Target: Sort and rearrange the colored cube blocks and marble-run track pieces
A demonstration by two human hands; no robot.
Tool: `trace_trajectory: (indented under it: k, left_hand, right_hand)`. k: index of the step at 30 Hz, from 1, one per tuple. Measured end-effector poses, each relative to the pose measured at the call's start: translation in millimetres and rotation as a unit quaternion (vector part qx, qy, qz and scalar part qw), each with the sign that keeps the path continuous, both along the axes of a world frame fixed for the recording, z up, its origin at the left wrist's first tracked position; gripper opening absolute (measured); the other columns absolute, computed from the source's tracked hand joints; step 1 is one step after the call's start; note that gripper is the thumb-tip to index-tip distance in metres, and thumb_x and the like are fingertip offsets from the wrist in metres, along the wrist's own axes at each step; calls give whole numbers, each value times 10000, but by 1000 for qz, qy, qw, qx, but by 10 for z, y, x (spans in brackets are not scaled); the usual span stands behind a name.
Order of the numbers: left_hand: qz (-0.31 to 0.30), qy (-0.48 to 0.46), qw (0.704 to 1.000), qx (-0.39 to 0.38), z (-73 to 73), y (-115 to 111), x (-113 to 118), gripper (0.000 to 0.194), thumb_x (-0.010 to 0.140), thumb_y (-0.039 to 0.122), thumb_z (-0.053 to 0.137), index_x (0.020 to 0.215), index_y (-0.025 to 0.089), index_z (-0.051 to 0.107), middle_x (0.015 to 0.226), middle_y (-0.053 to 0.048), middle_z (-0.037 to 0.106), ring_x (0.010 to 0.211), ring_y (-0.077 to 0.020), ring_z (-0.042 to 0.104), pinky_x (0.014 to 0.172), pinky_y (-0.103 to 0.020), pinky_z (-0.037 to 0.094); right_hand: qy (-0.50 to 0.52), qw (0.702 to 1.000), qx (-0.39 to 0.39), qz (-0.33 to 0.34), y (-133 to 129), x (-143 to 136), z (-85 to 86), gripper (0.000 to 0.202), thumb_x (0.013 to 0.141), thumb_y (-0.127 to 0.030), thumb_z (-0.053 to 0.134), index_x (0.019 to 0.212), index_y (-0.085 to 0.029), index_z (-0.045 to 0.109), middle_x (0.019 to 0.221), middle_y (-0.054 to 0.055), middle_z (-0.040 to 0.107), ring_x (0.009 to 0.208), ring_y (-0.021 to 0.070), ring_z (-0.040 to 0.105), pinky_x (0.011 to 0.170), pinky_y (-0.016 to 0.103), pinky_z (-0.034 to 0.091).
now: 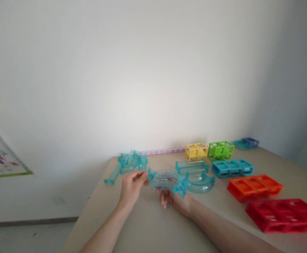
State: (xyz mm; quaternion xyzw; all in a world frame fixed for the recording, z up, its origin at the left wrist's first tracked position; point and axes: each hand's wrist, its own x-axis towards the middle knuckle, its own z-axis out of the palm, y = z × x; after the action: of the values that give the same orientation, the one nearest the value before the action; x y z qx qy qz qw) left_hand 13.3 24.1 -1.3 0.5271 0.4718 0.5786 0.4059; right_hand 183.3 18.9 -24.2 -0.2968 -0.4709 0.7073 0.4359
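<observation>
A wavy piece of clear teal plastic track [166,178] is held up off the table between my hands. My left hand [133,182] pinches its left end between thumb and fingers. Beneath its right part, my right hand [176,200] has curled fingers against the track, partly hidden behind it. Just beyond my right hand lie a curved teal track piece [202,184] and a straight one [191,167]. Past my left hand is a cluster of teal track pieces [132,161], with one straight piece [113,174] pointing toward me.
Open-frame blocks line the right side: yellow [196,152], green [221,151], blue [232,168], orange [255,187] and red [285,215]. A dark blue piece [250,142] sits in the far corner. A purple patterned strip [164,151] runs along the wall. The table's left edge drops to the floor.
</observation>
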Motion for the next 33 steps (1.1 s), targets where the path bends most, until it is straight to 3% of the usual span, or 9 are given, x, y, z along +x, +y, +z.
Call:
trace_trajectory:
  k: [3,7,10,16,28,33]
  left_hand:
    - [-53,-70,996,-34,-6,-39,77,262,698,402,726,745,145,706,660,-35,686,624,-168,630,640,-316,552]
    - [-98,-112,986,-75,11,-82,128,289,680,401,745,731,123,687,672,-45,672,634,-157,623,631,-305,548]
    - [-101,-104,985,-91,18,-76,112,300,677,405,747,746,121,682,675,-38,652,625,-149,618,606,-293,544]
    - [-129,-76,982,-116,20,-60,75,304,666,390,756,686,98,675,606,-30,606,545,-133,590,553,-277,519]
    - [-171,-129,971,-110,21,-57,84,248,670,323,766,677,90,680,620,-53,639,590,-133,600,601,-263,510]
    - [-140,-112,975,-132,26,-88,66,287,683,383,741,799,125,688,716,-70,683,591,-158,621,513,-250,490]
  right_hand:
    - [-24,999,15,-28,18,-49,-62,451,631,-498,725,897,-158,594,672,1,632,448,119,580,396,224,460]
    - [-42,998,15,-42,63,-64,-63,488,635,-580,679,833,-139,613,551,-7,597,422,135,573,393,240,460]
    - [-49,997,18,-65,70,-54,-30,467,639,-591,662,771,-147,600,501,-16,576,400,138,558,376,242,445]
    - [-62,994,27,-83,19,-15,66,370,649,-451,714,560,-160,503,437,-21,545,333,104,505,337,210,388]
    - [-53,994,32,-94,-6,-2,121,349,657,-427,695,558,-170,481,446,-41,528,311,77,453,313,195,343]
    - [-60,987,73,-128,-18,-29,113,340,691,-442,668,613,-193,448,427,-66,511,310,92,466,309,194,359]
